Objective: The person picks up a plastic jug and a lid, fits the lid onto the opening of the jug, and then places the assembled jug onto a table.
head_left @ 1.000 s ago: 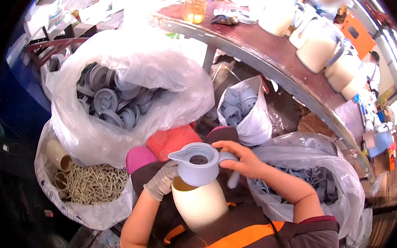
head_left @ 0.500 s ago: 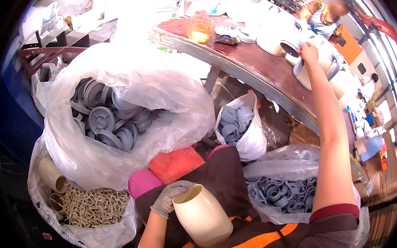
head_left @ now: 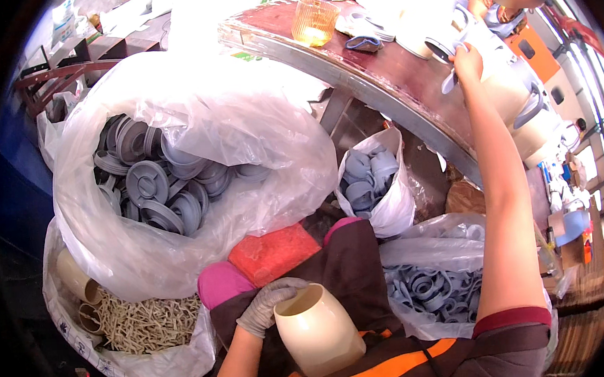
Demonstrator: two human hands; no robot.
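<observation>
My left hand (head_left: 271, 306), in a grey-white glove, grips the upper edge of a cream, tapering plastic jug body (head_left: 319, 331) that lies tilted in my lap, its open mouth facing up and left. Stretched out over the table, my bare right hand (head_left: 468, 62) has its fingers closed on a curved grey handle (head_left: 450, 83). Beside those fingers is a grey ring-shaped rim (head_left: 436, 50) with a dark opening. Cream jugs (head_left: 500, 93) with grey fittings stand around that hand, washed out by glare.
Grey discs (head_left: 146, 183) fill a large plastic bag on the left. Below it, a sack holds beige small pieces (head_left: 148, 324). Two bags on the right contain grey fittings (head_left: 367, 177) and grey rings (head_left: 436, 292). An amber glass (head_left: 314, 22) stands on the red-brown table (head_left: 385, 80); a person sits beyond.
The view has shifted slightly. My right hand has moved a little farther over the table, with the grey handle at its fingers. The left hand keeps its hold on the jug body.
</observation>
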